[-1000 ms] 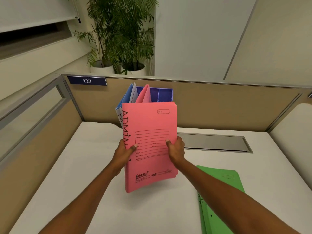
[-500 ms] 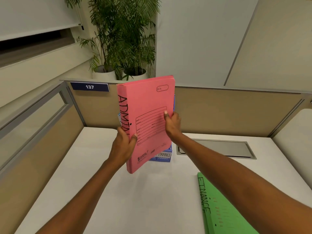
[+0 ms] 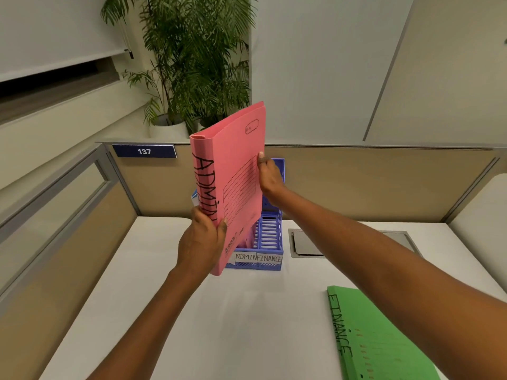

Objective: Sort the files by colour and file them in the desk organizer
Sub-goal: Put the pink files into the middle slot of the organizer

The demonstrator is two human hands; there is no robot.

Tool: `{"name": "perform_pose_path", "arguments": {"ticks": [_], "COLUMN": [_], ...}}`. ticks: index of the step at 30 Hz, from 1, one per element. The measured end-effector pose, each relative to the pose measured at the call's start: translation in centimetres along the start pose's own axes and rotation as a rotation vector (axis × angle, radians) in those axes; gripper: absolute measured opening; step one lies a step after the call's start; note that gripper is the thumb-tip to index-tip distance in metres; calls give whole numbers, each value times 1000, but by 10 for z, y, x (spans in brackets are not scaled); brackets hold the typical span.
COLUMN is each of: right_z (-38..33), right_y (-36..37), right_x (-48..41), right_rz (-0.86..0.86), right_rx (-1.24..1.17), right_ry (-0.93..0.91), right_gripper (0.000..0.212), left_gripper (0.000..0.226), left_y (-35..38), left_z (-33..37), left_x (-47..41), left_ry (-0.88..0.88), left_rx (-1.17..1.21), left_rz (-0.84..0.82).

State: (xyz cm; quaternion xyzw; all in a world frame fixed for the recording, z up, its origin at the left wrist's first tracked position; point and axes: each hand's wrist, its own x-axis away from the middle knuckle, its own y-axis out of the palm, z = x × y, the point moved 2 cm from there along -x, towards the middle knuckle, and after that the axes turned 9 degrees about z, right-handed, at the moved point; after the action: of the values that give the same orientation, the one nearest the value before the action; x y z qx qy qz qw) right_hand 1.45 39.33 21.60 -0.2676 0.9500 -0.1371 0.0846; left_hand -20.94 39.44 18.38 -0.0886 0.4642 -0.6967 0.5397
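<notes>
Setting: cubicle with tan partition walls, a "137" nameplate (image 3: 144,151) at 11 o'clock, potted palms (image 3: 197,64) behind the partition, and a smooth white counter (image 3: 170,311).
Pink files: a thick bundle of pink card files (image 3: 233,171), "ADMIN" hand-lettered in black along the spine, held upright and turned edge-on above the organizer.
Left hand: the left hand (image 3: 201,239) wraps the lower spine corner, fingers closed on the bundle.
Right hand: the right hand (image 3: 270,175) pinches the far long edge, fingers closed on the same bundle.
Organizer: a blue slatted plastic desk organizer (image 3: 270,237) at 12 o'clock, against the partition, paper labels "ADMIN" and "FINANCE" on its front lip.
Done: blue-and-white file edges (image 3: 194,197) peek from its left side, so one colour looks filed; a strip of pink shows in the ADMIN slot, though whether that is a filed piece I cannot tell.
Left: the pink bundle is not yet lowered in; the matte green files (image 3: 384,341), lettered "FINANCE", lie flat at 4 o'clock and the FINANCE slot looks empty.
Progress: roughly midway, by my estimate.
</notes>
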Motion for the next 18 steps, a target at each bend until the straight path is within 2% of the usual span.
{"name": "perform_pose_path", "arguments": {"ticks": [6,12,18], "right_z": [-18,-31,-43], "right_y": [13,23,28], "right_x": [-19,-34,-53], "right_rz": [-100,-206,-149], "right_rx": [-44,-89,-60], "right_ry": [23,-50,5], "right_gripper": [75,74,85], "left_gripper": [46,55,53], "left_y": [11,33,61], "left_z": [4,6,8], "left_x": [9,10,6], "left_ry": [-96,-81,-193], "left_rx": [-46,-93,93], "left_rz": [-79,-72,-71]}}
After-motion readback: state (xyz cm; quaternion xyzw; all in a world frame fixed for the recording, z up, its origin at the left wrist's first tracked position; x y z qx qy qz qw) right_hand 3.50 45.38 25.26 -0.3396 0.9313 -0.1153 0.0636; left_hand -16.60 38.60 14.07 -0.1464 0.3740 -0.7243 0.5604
